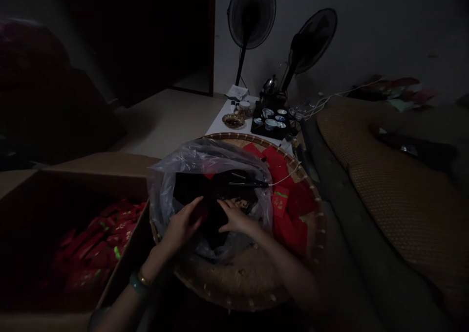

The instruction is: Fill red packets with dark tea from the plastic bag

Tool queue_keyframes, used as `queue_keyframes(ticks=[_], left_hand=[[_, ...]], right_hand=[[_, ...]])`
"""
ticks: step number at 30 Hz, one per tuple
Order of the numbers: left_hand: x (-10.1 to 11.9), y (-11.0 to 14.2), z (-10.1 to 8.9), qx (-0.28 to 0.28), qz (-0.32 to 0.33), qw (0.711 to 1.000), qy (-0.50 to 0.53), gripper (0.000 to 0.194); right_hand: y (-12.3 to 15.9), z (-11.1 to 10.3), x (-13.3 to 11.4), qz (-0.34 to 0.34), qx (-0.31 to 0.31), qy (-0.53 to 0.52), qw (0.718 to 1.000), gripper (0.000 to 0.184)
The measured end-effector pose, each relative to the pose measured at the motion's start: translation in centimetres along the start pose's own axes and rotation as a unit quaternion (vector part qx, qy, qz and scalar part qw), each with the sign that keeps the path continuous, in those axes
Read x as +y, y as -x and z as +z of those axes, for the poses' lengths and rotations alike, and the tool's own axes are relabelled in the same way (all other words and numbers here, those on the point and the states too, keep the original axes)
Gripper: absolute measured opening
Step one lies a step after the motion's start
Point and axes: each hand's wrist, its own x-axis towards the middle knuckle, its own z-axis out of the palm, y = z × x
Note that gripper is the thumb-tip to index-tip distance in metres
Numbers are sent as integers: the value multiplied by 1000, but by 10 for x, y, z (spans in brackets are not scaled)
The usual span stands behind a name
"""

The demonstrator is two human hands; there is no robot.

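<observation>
Dim surroundings would favour gentle reaching into the plastic bag [161, 201], right hand [236, 219] fingers apart, left hand [186, 220] curled, grip unclear.

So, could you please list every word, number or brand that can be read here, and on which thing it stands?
No text is readable.
Green-banded red packet on the round woven tray: light marks, too small and blurred.
Red packets in the cardboard box: light marks, too blurred.
Plastic bag: none visible.
</observation>
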Motion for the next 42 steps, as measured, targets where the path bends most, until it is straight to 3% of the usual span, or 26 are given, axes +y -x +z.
queue_keyframes(ticks=[5, 7, 10, 15, 19, 24, 28, 32, 34, 37, 40, 42], left_hand=[[-4, 2, -7, 4, 35, 999, 11, 45], [-3, 2, -11, 4, 41, 999, 22, 44], [1, 1, -16, 28, 33, 998, 41, 34], [6, -5, -18, 65, 1, 997, 41, 33], [2, -8, -20, 47, 12, 999, 9, 34], [-2, -9, -24, 14, 25, 1000, -2, 36], [0, -10, -30, -8, 17, 1000, -10, 36], [7, -12, -36, -5, -19, 1000, 2, 37], [9, -12, -37, 5, -37, 999, 13, 35], [11, -12, -36, 22, -50, 998, 21, 26], [12, -14, -34, 21, -65, 997, 22, 19], [12, -15, -33, 7, -77, 997, 21, 17]], right_hand=[[2, 3, -15, -39, -16, 60, 997, 78], [6, 2, -15, -56, -29, 70, 996, 76], [11, 3, -16, -58, -39, 100, 992, 81], [12, 8, -20, -60, -11, 142, 988, 57], [12, 9, -22, -82, -6, 165, 983, 60], [10, 6, -18, -90, 12, 157, 983, 37], [10, 4, -19, -72, 25, 138, 988, 34], [12, 9, -26, -81, 31, 182, 979, 51], [11, 12, -27, -95, 35, 195, 976, 45], [7, 10, -21, -98, 59, 134, 984, 32], [1, 5, -11, -77, 114, -13, 990, 33], [-1, 2, -5, -46, 152, -133, 978, 32]])
